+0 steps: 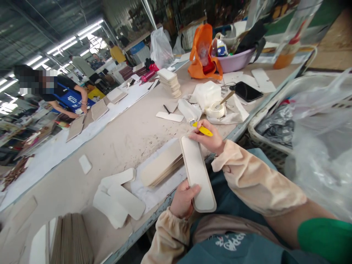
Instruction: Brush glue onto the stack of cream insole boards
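A long white panel with rounded corners and a beige rim [199, 176] is held over the table's near edge. My left hand [184, 199] grips its lower left side, thumb on the white face. At its top end, my right hand [207, 137] pinches the edge and also holds a yellow-handled tool [203, 129]. Behind the panel lies a stack of long beige boards [162, 165] on white paper. Loose white pieces [118, 198] overlap to the left of that stack. A tub of white paste [216, 109] with a brush in it stands beyond my right hand.
Upright brown boards [71, 238] stand at the lower left. Farther back are a stack of small pieces [172, 83], a black phone [247, 91], an orange bag [203, 55] and a purple basin [236, 61]. A plastic basket [271, 146] is at right. Another person works across the table.
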Tool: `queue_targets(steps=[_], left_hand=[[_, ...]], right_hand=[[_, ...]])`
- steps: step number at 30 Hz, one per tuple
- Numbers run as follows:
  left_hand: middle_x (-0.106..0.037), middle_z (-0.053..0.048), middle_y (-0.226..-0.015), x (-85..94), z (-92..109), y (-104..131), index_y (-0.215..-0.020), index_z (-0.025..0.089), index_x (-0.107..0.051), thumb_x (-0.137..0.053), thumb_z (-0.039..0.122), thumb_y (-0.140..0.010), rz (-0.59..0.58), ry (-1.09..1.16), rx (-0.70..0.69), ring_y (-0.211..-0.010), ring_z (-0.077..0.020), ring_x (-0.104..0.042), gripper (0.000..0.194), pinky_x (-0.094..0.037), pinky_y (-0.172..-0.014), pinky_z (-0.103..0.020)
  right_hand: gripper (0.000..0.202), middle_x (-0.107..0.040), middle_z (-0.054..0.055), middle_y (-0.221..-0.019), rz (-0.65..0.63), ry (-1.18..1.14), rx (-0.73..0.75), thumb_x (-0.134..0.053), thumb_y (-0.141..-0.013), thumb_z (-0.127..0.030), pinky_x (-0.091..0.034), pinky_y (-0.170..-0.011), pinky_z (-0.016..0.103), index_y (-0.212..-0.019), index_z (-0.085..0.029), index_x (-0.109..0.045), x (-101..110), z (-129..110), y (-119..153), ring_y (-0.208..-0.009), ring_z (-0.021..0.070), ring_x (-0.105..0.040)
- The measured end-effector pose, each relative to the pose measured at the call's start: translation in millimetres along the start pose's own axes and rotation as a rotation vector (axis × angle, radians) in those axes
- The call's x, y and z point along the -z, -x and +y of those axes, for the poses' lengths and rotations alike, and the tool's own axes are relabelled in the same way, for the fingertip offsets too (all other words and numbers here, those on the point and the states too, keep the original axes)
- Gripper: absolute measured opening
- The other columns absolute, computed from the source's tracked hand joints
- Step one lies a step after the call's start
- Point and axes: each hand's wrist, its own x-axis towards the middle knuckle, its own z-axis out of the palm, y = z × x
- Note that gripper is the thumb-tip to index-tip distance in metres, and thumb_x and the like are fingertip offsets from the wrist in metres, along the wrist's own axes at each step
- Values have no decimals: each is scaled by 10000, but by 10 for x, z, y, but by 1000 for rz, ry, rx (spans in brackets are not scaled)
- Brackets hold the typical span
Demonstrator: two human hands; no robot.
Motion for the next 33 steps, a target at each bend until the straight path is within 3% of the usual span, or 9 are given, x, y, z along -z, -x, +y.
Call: queue_targets(steps=[10, 15, 22, 28, 33], left_hand=[[-734, -94, -805, 0, -66, 31, -990, 106, -711, -838, 322, -630, -80, 45, -86, -649, -166, -651, 438, -494, -610, -254], [-728, -113, -852, -49, -26, 3, -1057, 115, -694, -795, 348, -690, -130, 137, -162, -687, -190, -658, 446, -502, -672, -304], [-707, -72, -723, -68, -1, -55, -874, 117, -719, -824, 377, -653, 69, 50, -165, -629, -162, -605, 357, -461, -626, -273], [-705, -71, -737, -57, -23, -47, -901, 115, -727, -833, 400, -632, 62, 45, -177, -638, -164, -593, 406, -459, -638, -284], [-707, -58, -756, 60, 55, 60, -885, 123, -737, -815, 365, -663, 53, -39, -258, -678, -159, -584, 338, -457, -654, -271]], right_hand=[[446, -510, -68, -725, -33, -43, -11, -781, -723, -318, -419, -604, 235, -902, -248, -379, -59, -63, 58, -628, 101, -493], [427, -543, -51, -761, -52, 19, 14, -762, -759, -338, -428, -615, 256, -926, -256, -378, -86, -137, 118, -637, 119, -500], [404, -589, -32, -834, -54, 122, 44, -754, -770, -337, -443, -646, 258, -944, -246, -401, -95, -163, 177, -671, 119, -529], [392, -596, -32, -833, -51, 124, 33, -761, -765, -320, -451, -647, 259, -933, -242, -416, -122, -148, 205, -655, 112, -530], [374, -655, 10, -856, -15, 64, 48, -744, -776, -349, -512, -699, 340, -912, -254, -409, -156, -221, 200, -735, 170, -607]])
